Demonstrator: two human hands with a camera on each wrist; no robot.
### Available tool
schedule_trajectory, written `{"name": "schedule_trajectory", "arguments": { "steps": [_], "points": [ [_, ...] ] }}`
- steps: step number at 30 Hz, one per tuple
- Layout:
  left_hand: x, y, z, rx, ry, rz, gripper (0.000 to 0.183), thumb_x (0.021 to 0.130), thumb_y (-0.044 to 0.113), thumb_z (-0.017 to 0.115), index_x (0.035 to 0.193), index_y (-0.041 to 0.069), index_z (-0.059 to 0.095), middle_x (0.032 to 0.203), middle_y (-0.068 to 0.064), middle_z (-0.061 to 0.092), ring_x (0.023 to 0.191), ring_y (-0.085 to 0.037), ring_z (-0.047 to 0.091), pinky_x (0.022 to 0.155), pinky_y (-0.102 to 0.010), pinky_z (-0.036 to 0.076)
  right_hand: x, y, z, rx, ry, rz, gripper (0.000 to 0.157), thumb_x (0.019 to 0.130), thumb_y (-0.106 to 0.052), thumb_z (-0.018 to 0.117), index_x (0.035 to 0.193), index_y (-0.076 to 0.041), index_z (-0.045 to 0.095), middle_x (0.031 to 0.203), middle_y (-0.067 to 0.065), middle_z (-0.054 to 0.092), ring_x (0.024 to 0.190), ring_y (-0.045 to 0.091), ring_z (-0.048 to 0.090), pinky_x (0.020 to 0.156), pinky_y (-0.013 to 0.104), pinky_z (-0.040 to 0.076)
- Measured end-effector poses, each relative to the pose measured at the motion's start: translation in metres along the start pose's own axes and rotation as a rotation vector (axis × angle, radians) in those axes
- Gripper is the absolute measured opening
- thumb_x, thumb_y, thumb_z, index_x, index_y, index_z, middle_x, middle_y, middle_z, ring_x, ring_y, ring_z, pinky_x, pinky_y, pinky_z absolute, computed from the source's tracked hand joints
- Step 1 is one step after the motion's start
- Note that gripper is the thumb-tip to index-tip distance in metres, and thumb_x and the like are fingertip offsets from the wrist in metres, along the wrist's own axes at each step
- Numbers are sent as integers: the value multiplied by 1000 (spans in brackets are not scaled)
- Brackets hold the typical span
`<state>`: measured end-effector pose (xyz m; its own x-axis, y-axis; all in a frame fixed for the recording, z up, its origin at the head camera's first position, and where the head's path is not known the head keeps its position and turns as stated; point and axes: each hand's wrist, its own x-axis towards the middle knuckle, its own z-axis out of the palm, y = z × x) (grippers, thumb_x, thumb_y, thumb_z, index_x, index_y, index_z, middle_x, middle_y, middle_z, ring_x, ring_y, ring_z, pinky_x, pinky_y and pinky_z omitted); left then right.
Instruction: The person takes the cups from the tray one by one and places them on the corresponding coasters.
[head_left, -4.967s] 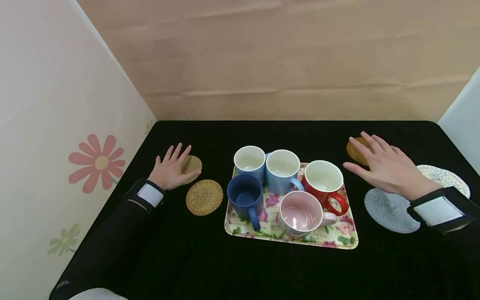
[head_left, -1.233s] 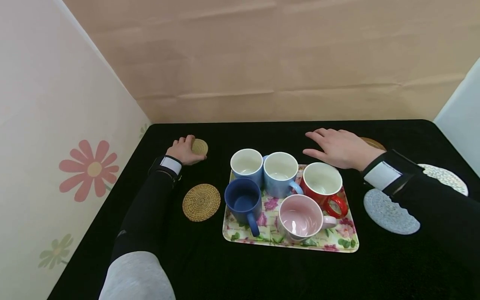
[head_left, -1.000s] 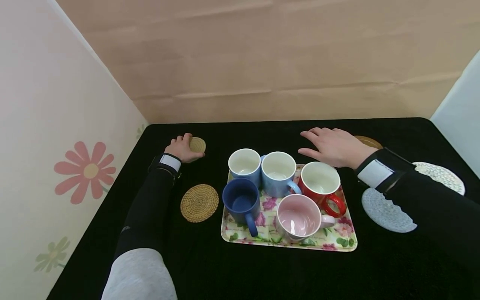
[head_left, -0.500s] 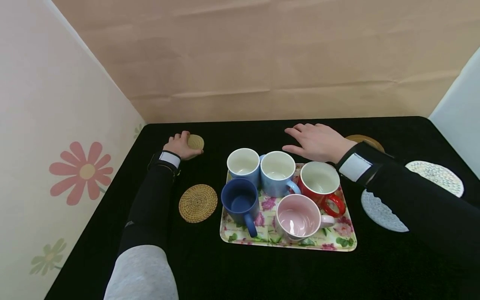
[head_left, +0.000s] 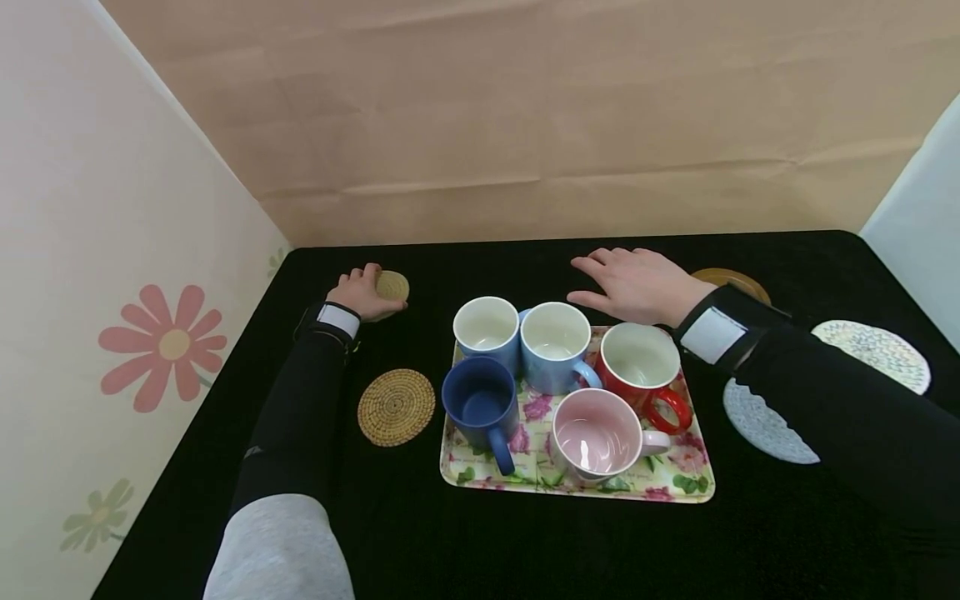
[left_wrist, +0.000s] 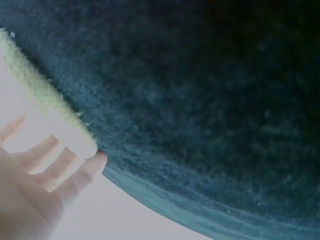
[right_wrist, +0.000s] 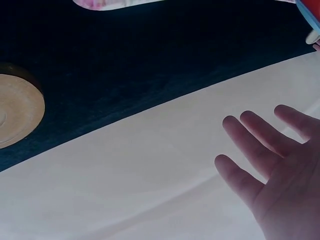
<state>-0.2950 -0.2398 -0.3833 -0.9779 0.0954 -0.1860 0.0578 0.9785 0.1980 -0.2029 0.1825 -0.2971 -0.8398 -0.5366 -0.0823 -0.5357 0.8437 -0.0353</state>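
The head view shows a floral tray (head_left: 678, 468) on the black-covered worktop (head_left: 525, 550). On the tray's near half stand a pink mug (head_left: 596, 433), right of its middle, and a dark blue mug (head_left: 482, 392) at its left side. Just outside the tray's left edge lies a woven coaster (head_left: 396, 407); out to the tray's right lie a grey mat (head_left: 765, 427), partly covered by a black sleeve (head_left: 840, 417), and a speckled white mat (head_left: 873, 354). On the tray's far half are a red mug (head_left: 633, 362) at the right and two light blue mugs (head_left: 557, 350) left of that, all upright. Beyond the tray's far edge, right of its middle, is the right hand (head_left: 637, 286), its fingers spread and holding nothing. Past the tray's far left corner, the left hand (head_left: 358, 294) grips the rim of a small coaster (head_left: 393, 286) between fingers and thumb; whether that coaster is off the worktop I cannot tell. A wooden coaster (head_left: 738, 282) lies beyond the tray's far right corner, and brown paper (head_left: 480, 117) rises behind everything. The work looks to be at an early stage: the grip on the small coaster seems made, the other coasters and mats lie ungripped, and all five mugs stand on the tray
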Motion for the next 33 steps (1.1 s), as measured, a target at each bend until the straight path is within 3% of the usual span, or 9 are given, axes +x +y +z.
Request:
{"name": "schedule_trajectory", "arguments": {
  "steps": [11,17,22,26,33],
  "points": [
    [0,-8,0,1,-7,14,92,79,62,62,144,5,32,137,-27,41,116,-44,42,89,-58,40,-3,5,0,17,0,13,66,97,-50,50,141,-1,46,136,26,49,123,43,48,99,58,38],
    [-3,-14,-2,56,25,59,97,81,69,56,149,7,28,146,-26,33,128,-46,36,92,-62,39,-7,10,-1,21,-4,22,68,97,-51,49,142,-1,44,137,27,48,124,44,46,100,58,37],
    [-13,-10,-13,91,80,131,94,87,69,50,154,12,19,154,-24,23,138,-45,23,95,-64,38,-16,14,-7,39,7,38,68,98,-51,49,143,-1,43,139,28,46,125,45,45,100,59,37],
    [-25,1,-21,51,123,198,93,88,67,51,156,14,16,156,-22,21,140,-43,21,93,-64,40,-27,19,-10,69,24,68,69,97,-53,49,143,-2,42,140,28,44,126,46,44,98,61,37],
    [-52,16,-22,19,126,284,95,85,72,51,156,18,17,157,-19,20,142,-37,20,100,-60,37,-47,29,-8,122,38,102,73,96,-55,50,145,-3,39,142,28,41,128,46,41,97,64,36]
  ]
}}
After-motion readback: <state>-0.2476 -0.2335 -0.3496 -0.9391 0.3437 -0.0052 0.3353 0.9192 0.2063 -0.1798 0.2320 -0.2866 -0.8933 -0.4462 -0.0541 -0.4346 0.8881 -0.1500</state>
